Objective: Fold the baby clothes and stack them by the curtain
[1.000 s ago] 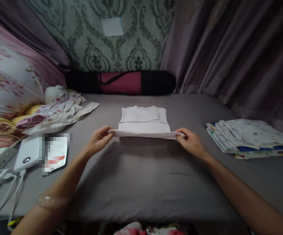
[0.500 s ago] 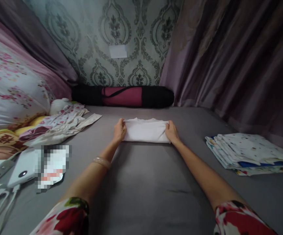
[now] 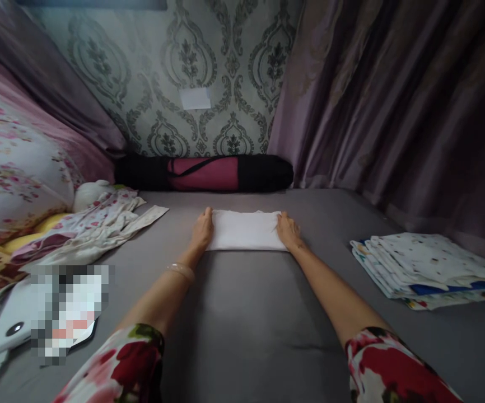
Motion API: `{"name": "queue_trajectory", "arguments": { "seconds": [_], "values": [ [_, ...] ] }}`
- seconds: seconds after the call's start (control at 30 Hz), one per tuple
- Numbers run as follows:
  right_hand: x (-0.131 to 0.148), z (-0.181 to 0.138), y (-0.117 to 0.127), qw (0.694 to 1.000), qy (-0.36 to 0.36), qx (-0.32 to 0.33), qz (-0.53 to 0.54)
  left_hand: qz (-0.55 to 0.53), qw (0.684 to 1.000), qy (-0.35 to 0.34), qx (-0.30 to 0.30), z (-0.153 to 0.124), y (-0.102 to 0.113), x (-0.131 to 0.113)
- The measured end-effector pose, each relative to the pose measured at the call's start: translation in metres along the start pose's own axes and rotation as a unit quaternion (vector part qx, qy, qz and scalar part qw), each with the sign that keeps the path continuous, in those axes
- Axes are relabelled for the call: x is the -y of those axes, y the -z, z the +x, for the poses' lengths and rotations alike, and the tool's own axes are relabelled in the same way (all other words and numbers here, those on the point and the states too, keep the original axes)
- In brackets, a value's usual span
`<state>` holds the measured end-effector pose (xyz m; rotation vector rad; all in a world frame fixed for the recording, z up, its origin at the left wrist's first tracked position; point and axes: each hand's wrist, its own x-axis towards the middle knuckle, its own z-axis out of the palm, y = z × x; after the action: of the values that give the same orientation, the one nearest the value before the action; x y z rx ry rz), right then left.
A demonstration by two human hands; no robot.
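Note:
A white folded cloth garment [image 3: 246, 232] lies as a flat, wide rectangle on the grey bed sheet [image 3: 242, 313]. My left hand [image 3: 203, 228] is closed on its left side, thumb and fingers near the far left corner. At the opposite end my right hand [image 3: 288, 229] grips the right side, where the fabric creases slightly by the fingers. What kind of garment it is cannot be made out. Its far edge looks a little uneven between the two hands.
Folded clothes [image 3: 427, 268] are stacked at the right. A black and pink long bag [image 3: 204, 173] lies along the wall. Rumpled clothes [image 3: 112, 218], a floral pillow [image 3: 19, 162], a white power bank [image 3: 22, 313] with cables and a blurred-out phone-like item [image 3: 74, 313] are at the left.
The far edge of the white garment has gone down flatter, and my right hand has shifted slightly inward over its side. The whole view has tilted a little upward.

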<state>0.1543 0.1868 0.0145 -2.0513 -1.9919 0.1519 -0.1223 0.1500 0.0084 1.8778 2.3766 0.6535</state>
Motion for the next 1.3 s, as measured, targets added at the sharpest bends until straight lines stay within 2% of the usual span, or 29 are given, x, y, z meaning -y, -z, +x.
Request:
{"name": "queue_trajectory", "arguments": {
  "seconds": [0.17,0.27,0.37,0.47,0.57,0.7,0.8,1.1,1.3],
  "values": [
    [0.001,0.003,-0.006,0.999,-0.046,-0.001,0.012,-0.016,0.999,0.033,0.02,0.008,-0.01,0.005],
    [-0.003,0.01,-0.005,0.997,-0.064,0.003,0.041,-0.097,0.989,0.106,0.036,0.016,-0.006,0.008],
    [-0.017,0.018,-0.001,0.991,-0.067,0.046,0.109,-0.179,0.967,0.167,0.074,0.02,0.006,0.017],
    [-0.036,0.017,0.001,0.971,-0.064,0.098,0.207,-0.256,0.942,0.186,0.115,0.007,0.023,0.032],
    [-0.051,0.0,0.004,0.971,-0.047,0.103,0.212,-0.3,0.927,0.169,0.153,-0.019,0.038,0.047],
    [-0.055,-0.031,0.011,0.986,0.018,0.1,0.134,-0.276,0.937,0.09,0.194,-0.051,0.048,0.056],
    [-0.05,-0.046,0.014,0.99,0.033,0.099,0.095,-0.231,0.955,0.066,0.175,-0.059,0.047,0.053],
    [-0.04,-0.06,0.017,0.996,0.012,0.076,0.045,-0.074,0.983,0.119,0.121,-0.056,0.033,0.041],
    [-0.034,-0.056,0.023,0.994,-0.024,0.107,0.018,-0.004,0.985,0.112,0.131,-0.056,0.033,0.032]
  ]
}}
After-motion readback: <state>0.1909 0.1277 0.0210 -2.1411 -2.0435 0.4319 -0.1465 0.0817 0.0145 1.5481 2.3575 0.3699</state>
